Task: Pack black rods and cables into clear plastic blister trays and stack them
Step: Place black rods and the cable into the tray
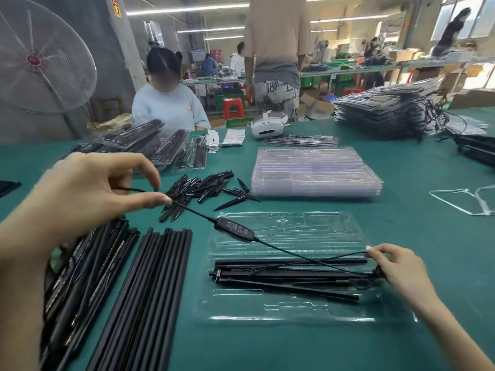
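An open clear blister tray (289, 228) lies in front of me on the green table, with several black rods (289, 274) in its near half. A thin black cable with an inline button controller (235, 225) stretches above the tray. My left hand (88, 188), raised at the left, pinches one end of the cable between thumb and fingers. My right hand (396, 266) at the tray's right edge pinches the cable's other end, near a small black loop on the rods.
Long black rods (150, 295) lie in bundles at the near left. A pile of short black pointed pieces (198, 191) sits beyond. A stack of empty clear trays (313, 172) lies centre; packed trays (388, 108) are stacked far right and far left (139, 145). A person sits opposite.
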The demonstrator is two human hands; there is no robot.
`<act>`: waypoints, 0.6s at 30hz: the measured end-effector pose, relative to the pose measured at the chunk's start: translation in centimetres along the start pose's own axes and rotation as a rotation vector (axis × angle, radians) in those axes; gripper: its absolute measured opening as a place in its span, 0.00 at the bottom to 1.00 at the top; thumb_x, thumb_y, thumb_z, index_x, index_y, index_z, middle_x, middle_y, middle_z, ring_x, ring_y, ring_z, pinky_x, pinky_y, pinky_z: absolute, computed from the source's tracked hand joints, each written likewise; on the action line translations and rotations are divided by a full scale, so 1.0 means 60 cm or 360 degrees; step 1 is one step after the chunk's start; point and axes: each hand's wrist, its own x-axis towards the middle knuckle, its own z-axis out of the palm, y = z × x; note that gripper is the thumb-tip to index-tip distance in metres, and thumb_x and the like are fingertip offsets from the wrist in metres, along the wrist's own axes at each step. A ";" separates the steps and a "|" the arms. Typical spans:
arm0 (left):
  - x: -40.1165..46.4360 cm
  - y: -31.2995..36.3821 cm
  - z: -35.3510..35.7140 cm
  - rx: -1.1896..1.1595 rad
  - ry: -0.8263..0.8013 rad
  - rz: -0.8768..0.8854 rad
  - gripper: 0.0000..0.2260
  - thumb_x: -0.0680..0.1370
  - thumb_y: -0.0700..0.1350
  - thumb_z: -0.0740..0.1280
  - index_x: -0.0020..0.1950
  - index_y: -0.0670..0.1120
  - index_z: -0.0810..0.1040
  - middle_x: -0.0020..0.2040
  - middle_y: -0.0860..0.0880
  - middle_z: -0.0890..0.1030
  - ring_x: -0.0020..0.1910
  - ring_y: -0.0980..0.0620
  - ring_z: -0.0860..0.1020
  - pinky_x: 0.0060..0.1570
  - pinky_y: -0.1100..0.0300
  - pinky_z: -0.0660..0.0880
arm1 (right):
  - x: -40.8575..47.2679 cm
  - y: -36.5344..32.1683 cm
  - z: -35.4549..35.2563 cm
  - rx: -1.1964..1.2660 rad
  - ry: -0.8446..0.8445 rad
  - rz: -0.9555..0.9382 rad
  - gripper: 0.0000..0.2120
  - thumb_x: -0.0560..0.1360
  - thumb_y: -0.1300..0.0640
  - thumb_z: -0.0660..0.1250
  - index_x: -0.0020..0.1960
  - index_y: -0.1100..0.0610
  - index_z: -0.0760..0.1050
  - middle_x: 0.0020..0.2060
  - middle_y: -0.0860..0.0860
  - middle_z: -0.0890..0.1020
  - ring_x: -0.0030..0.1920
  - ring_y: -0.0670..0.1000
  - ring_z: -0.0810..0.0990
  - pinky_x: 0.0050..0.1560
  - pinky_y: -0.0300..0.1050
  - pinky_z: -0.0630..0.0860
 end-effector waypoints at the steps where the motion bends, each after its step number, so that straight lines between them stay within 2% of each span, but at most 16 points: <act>1: 0.002 -0.010 0.002 -0.0007 -0.0021 -0.0054 0.23 0.64 0.73 0.67 0.44 0.57 0.81 0.23 0.53 0.68 0.22 0.58 0.62 0.25 0.57 0.62 | -0.001 0.003 -0.004 -0.0005 -0.0007 -0.0007 0.10 0.76 0.52 0.68 0.36 0.50 0.80 0.25 0.38 0.77 0.35 0.48 0.76 0.39 0.44 0.69; 3: -0.005 -0.025 0.032 -0.0104 -0.0144 -0.0096 0.21 0.65 0.73 0.67 0.39 0.57 0.82 0.23 0.51 0.73 0.22 0.54 0.66 0.26 0.61 0.63 | -0.004 0.010 -0.012 -0.0050 -0.0069 -0.0014 0.10 0.75 0.52 0.70 0.35 0.49 0.80 0.21 0.40 0.74 0.31 0.45 0.73 0.39 0.37 0.69; 5: -0.020 -0.029 0.080 -0.0099 -0.0399 -0.0111 0.20 0.64 0.72 0.66 0.34 0.57 0.82 0.25 0.52 0.76 0.24 0.57 0.68 0.28 0.62 0.65 | -0.007 0.014 -0.021 -0.0075 -0.0178 0.0001 0.10 0.74 0.50 0.71 0.34 0.49 0.80 0.22 0.42 0.77 0.31 0.48 0.74 0.38 0.38 0.70; 7: -0.044 -0.039 0.132 -0.0056 -0.0691 -0.0179 0.19 0.62 0.71 0.66 0.30 0.56 0.80 0.29 0.55 0.78 0.29 0.60 0.74 0.30 0.68 0.68 | -0.010 0.017 -0.035 -0.0061 -0.0250 0.0007 0.08 0.72 0.49 0.73 0.35 0.48 0.82 0.23 0.40 0.78 0.32 0.46 0.75 0.40 0.38 0.70; 9: -0.067 -0.052 0.173 -0.0081 -0.0964 -0.0295 0.16 0.63 0.68 0.67 0.31 0.56 0.79 0.35 0.57 0.78 0.36 0.62 0.75 0.37 0.69 0.72 | -0.013 0.019 -0.051 -0.0037 -0.0293 0.0005 0.05 0.70 0.48 0.74 0.35 0.45 0.83 0.24 0.40 0.79 0.34 0.46 0.76 0.41 0.39 0.70; 11: -0.087 -0.071 0.203 -0.0061 -0.1126 -0.0312 0.11 0.68 0.64 0.70 0.35 0.58 0.79 0.42 0.58 0.77 0.41 0.64 0.75 0.45 0.69 0.72 | -0.016 0.022 -0.064 -0.0077 -0.0342 -0.0004 0.05 0.69 0.46 0.74 0.35 0.42 0.82 0.21 0.45 0.72 0.29 0.48 0.69 0.36 0.42 0.65; 13: -0.101 -0.075 0.225 0.0098 -0.1163 -0.0227 0.05 0.72 0.62 0.69 0.42 0.64 0.76 0.48 0.62 0.74 0.49 0.66 0.73 0.54 0.66 0.70 | -0.020 0.028 -0.069 -0.0225 -0.0348 -0.0080 0.06 0.70 0.47 0.74 0.34 0.41 0.81 0.21 0.46 0.65 0.26 0.47 0.63 0.34 0.43 0.61; 15: -0.112 -0.059 0.250 0.0146 -0.1048 -0.0095 0.10 0.74 0.63 0.66 0.53 0.66 0.73 0.52 0.67 0.69 0.54 0.69 0.68 0.59 0.65 0.64 | -0.029 0.031 -0.067 -0.0377 -0.0291 -0.0181 0.06 0.69 0.48 0.75 0.35 0.41 0.80 0.22 0.45 0.68 0.25 0.45 0.66 0.33 0.43 0.64; 16: -0.114 -0.041 0.264 0.0114 -0.0990 -0.0030 0.12 0.75 0.63 0.64 0.58 0.66 0.72 0.52 0.69 0.67 0.55 0.69 0.66 0.59 0.66 0.62 | -0.035 0.030 -0.066 -0.0438 -0.0260 -0.0237 0.06 0.69 0.48 0.75 0.36 0.40 0.80 0.24 0.43 0.71 0.27 0.44 0.70 0.34 0.43 0.67; 18: -0.115 0.003 0.297 0.0090 -0.0939 0.0137 0.15 0.77 0.62 0.61 0.63 0.63 0.72 0.54 0.68 0.69 0.57 0.67 0.66 0.57 0.68 0.58 | -0.039 0.026 -0.064 -0.0647 -0.0226 -0.0353 0.04 0.69 0.47 0.74 0.39 0.40 0.80 0.35 0.43 0.75 0.38 0.44 0.76 0.40 0.45 0.71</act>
